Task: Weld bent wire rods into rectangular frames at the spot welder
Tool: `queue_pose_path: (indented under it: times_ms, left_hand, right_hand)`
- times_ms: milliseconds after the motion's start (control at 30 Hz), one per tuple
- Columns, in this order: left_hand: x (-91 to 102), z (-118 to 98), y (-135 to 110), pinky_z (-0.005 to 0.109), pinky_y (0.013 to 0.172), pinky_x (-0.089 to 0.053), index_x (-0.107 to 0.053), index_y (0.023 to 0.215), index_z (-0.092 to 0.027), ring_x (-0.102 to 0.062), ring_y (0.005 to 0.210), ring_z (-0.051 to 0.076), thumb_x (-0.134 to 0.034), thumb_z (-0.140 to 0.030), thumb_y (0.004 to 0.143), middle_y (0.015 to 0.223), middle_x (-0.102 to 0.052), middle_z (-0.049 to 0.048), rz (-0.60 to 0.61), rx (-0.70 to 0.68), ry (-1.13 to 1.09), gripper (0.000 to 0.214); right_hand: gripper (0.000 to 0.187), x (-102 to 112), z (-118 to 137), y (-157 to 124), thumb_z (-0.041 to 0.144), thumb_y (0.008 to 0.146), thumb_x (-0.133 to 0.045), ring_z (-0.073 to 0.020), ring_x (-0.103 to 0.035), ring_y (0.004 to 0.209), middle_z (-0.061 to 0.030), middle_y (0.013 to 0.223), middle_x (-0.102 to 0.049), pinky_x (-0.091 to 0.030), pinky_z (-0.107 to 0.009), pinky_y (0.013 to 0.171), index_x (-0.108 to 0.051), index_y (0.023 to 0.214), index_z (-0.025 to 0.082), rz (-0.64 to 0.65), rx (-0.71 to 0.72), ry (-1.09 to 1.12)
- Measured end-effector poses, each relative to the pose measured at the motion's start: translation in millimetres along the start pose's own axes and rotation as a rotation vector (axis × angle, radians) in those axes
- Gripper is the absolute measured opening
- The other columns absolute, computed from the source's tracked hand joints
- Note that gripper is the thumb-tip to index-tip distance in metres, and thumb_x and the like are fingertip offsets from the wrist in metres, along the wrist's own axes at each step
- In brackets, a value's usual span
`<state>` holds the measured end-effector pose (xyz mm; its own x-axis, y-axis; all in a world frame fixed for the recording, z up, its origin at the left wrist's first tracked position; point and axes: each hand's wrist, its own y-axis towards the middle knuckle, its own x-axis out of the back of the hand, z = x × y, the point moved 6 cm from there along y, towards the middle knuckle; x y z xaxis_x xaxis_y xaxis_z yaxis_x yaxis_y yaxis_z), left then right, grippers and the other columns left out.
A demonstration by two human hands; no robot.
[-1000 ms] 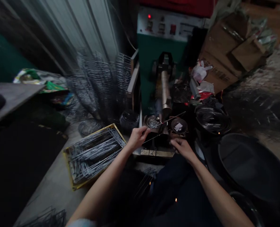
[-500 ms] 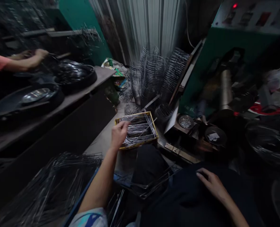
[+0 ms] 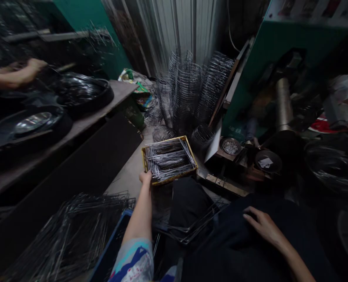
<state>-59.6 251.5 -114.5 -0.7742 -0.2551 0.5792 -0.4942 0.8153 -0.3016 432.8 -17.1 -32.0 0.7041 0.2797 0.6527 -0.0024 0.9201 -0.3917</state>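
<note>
My left hand (image 3: pixel 146 178) reaches forward to the near edge of a yellow crate (image 3: pixel 150 180) filled with several thin metal wire rods (image 3: pixel 168 158). Its fingers curl down at the crate's rim, and I cannot make out whether they grip a rod. My right hand (image 3: pixel 263 225) lies flat on my dark-clothed lap, fingers stretched out and holding nothing.
Stacks of round wire racks (image 3: pixel 188 90) stand behind the crate. A green machine (image 3: pixel 267 51) with a metal cylinder (image 3: pixel 283 103) is at right, two small dishes (image 3: pixel 231 146) before it. Black pans (image 3: pixel 82 92) sit on a bench at left, where another person's hand (image 3: pixel 29 70) works. Bent wire frames (image 3: pixel 71 231) lie near left.
My view swung left from the machine to the crate. My left hand left the machine, passed over the rods and dropped to the crate's near edge. My right hand settled on my lap.
</note>
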Motion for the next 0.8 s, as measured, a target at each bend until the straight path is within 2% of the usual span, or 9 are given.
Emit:
queue_pose_path:
  times_ms: [100, 200, 267, 367, 400, 467, 533, 633, 800]
  left_hand:
    - [14.1, 8.6, -2.9, 0.047, 0.089, -0.051, -0.058, 0.12, -0.016, -0.06, 0.106, 0.024, -0.061, -0.032, 0.09, 0.121, -0.06, 0.0098, -0.054, 0.013, 0.139, 0.034]
    - [12.8, -0.2, -33.7, 0.047, 0.095, -0.045, -0.059, 0.114, -0.01, -0.058, 0.11, 0.028, -0.057, -0.028, 0.091, 0.117, -0.062, 0.0143, -0.027, -0.125, 0.23, 0.029]
    - [2.4, -9.2, -77.5, 0.041, 0.097, -0.043, -0.061, 0.109, -0.011, -0.057, 0.11, 0.027, -0.054, -0.028, 0.091, 0.113, -0.064, 0.0145, 0.059, -0.261, 0.258, 0.026]
    - [-16.0, -21.9, -168.7, 0.032, 0.088, -0.046, -0.063, 0.088, -0.018, -0.06, 0.092, 0.022, -0.06, -0.038, 0.086, 0.094, -0.065, 0.0058, 0.357, -0.528, 0.299, 0.02]
    - [-21.4, -28.7, -204.9, 0.032, 0.083, -0.047, -0.061, 0.083, -0.019, -0.059, 0.087, 0.021, -0.059, -0.04, 0.086, 0.088, -0.063, 0.0058, 0.504, -0.737, 0.359, 0.022]
    - [-20.4, -31.3, -259.3, 0.033, 0.077, -0.046, -0.059, 0.08, -0.019, -0.055, 0.083, 0.022, -0.056, -0.04, 0.088, 0.084, -0.058, 0.0061, 0.632, -0.983, 0.506, 0.022]
    - [-15.0, -29.0, -288.1, 0.034, 0.074, -0.045, -0.058, 0.084, -0.019, -0.053, 0.082, 0.022, -0.051, -0.037, 0.091, 0.086, -0.057, 0.007, 0.66, -1.086, 0.594, 0.021]
    - [-13.5, -23.3, -301.3, 0.032, 0.072, -0.043, -0.057, 0.084, -0.02, -0.052, 0.081, 0.021, -0.045, -0.033, 0.094, 0.086, -0.055, 0.0066, 0.711, -1.081, 0.631, 0.02]
    - [-21.5, -29.6, -303.8, 0.03, 0.065, -0.038, -0.053, 0.068, -0.021, -0.048, 0.073, 0.021, -0.044, -0.024, 0.09, 0.075, -0.052, 0.0051, 0.779, -1.005, 0.581, 0.024]
  right_hand:
    - [0.028, 2.3, 5.2, 1.6, 0.044, 0.09, -0.048, -0.0238, -0.068, 0.091, -0.0043, 0.099, -0.072, -0.051, -0.033, 0.08, -0.066, 0.099, 0.025, -0.02, 0.036, -0.037]
    - [0.026, 14.6, 11.3, -3.8, 0.041, 0.09, -0.05, -0.0245, -0.067, 0.095, -0.0051, 0.101, -0.072, -0.051, -0.035, 0.084, -0.066, 0.102, 0.025, -0.078, 0.078, -0.085]
    - [0.026, 32.4, 11.3, -13.7, 0.039, 0.091, -0.049, -0.0246, -0.066, 0.097, -0.0058, 0.103, -0.071, -0.05, -0.036, 0.086, -0.066, 0.104, 0.024, -0.156, 0.086, -0.111]
    - [0.027, 69.8, -0.1, -36.5, 0.04, 0.093, -0.048, -0.0235, -0.066, 0.096, -0.0056, 0.104, -0.07, -0.049, -0.035, 0.086, -0.066, 0.104, 0.024, -0.32, 0.034, -0.127]
    - [0.027, 83.1, -6.7, -45.5, 0.041, 0.093, -0.049, -0.0231, -0.066, 0.095, -0.0053, 0.104, -0.07, -0.049, -0.034, 0.085, -0.066, 0.104, 0.024, -0.383, 0.005, -0.128]
    - [0.029, 107.5, -23.4, -63.8, 0.044, 0.091, -0.051, -0.0225, -0.067, 0.091, -0.0052, 0.101, -0.071, -0.049, -0.033, 0.082, -0.067, 0.102, 0.023, -0.51, -0.063, -0.133]
    - [0.031, 126.9, -47.0, -80.2, 0.047, 0.089, -0.053, -0.0215, -0.067, 0.081, -0.0048, 0.092, -0.072, -0.049, -0.031, 0.075, -0.069, 0.1, 0.022, -0.612, -0.144, -0.125]
    - [0.037, 149.4, -100.0, -99.8, 0.051, 0.086, -0.054, -0.0199, -0.065, 0.068, -0.0039, 0.076, -0.071, -0.047, -0.028, 0.065, -0.07, 0.099, 0.021, -0.717, -0.284, -0.041]
    - [0.041, 187.5, -227.2, -141.0, 0.045, 0.084, -0.055, -0.027, -0.065, 0.085, -0.0171, 0.09, -0.072, -0.042, -0.034, 0.07, -0.073, 0.104, 0.013, -0.832, -0.701, -0.16]
